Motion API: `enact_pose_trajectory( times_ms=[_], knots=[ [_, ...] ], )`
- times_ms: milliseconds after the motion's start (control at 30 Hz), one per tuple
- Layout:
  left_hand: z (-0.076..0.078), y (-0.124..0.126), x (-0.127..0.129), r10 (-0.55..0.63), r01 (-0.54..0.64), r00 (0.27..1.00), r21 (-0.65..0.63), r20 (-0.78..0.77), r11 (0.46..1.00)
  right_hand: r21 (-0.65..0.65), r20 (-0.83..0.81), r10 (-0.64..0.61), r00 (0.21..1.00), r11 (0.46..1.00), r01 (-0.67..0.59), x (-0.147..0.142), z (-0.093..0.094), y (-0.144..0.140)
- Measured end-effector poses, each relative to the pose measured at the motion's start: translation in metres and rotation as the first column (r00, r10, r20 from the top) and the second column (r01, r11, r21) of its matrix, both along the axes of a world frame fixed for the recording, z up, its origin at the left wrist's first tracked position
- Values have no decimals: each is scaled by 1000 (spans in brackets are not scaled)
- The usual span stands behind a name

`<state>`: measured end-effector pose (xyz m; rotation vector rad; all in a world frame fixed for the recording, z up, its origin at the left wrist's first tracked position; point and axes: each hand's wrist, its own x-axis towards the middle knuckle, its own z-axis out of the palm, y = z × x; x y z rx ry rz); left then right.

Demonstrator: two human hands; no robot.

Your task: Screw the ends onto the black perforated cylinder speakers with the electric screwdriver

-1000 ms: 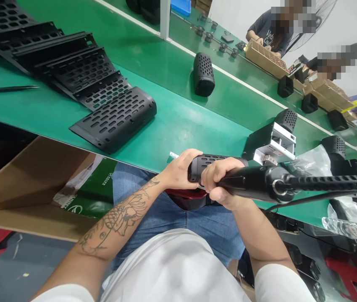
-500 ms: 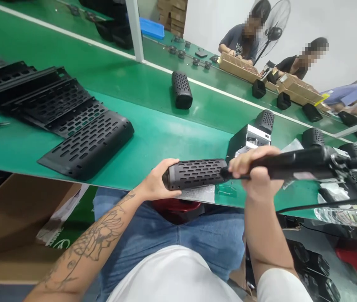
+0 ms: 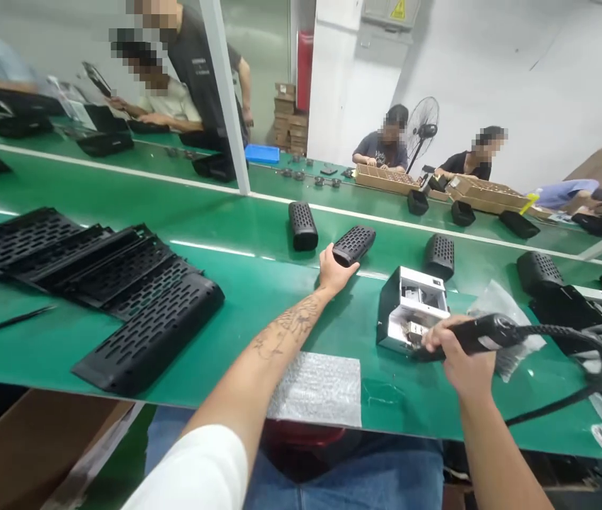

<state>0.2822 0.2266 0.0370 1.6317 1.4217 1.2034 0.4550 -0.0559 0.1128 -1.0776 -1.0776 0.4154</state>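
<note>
My left hand [image 3: 337, 270] is stretched far forward, its fingers closed round the near end of a black housing with slotted holes [image 3: 355, 243]. That housing is over the far part of the green bench. My right hand [image 3: 460, 350] grips a black corded electric screwdriver [image 3: 484, 333], held nearly level with its tip pointing left. The tip is at the front of a black and white screw feeder [image 3: 421, 292]; whether it touches a screw is hidden by my fingers. Another slotted housing [image 3: 304, 227] stands just left of the one in my left hand.
Overlapping slotted black panels [image 3: 146, 319] cover the bench's left side. A bubble-wrap sheet [image 3: 322, 389] lies at the near edge. The screwdriver's cord [image 3: 561, 400] loops at right, beside a plastic bag [image 3: 497, 304]. Several people work beyond the white-edged bench divide.
My left hand has carried the slotted housing forward and right, from the near edge to the far bench. The screwdriver has left the housing and moved to the screw feeder. The view has tilted up.
</note>
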Motion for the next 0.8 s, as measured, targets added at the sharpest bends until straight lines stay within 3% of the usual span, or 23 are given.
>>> enact_pose_trajectory(
  times_ms=[133,233,367,467,533,667,800],
  knots=[
    [-4,44,38,-10,8,998,-44,-62,999,27,-124,112,986,994,-110,-1,-5,-33],
    [-6,65,37,-17,15,993,-21,-119,1000,21,-218,111,969,994,-109,6,-16,-58],
    [-2,84,3,162,-158,976,42,-147,987,-11,-284,73,956,997,-79,20,-40,-77],
    [6,100,-26,365,-372,925,-55,-108,927,2,-285,104,953,994,-108,18,-44,-72],
    [13,109,-39,431,-435,900,-152,-64,887,15,-258,143,955,990,-144,7,-34,-64],
    [29,108,-64,412,-387,908,-230,72,893,35,-193,212,958,977,-210,-26,-4,-56],
    [32,57,-130,254,-223,944,-159,211,962,46,-192,249,949,969,-245,-46,11,-67]
  ],
)
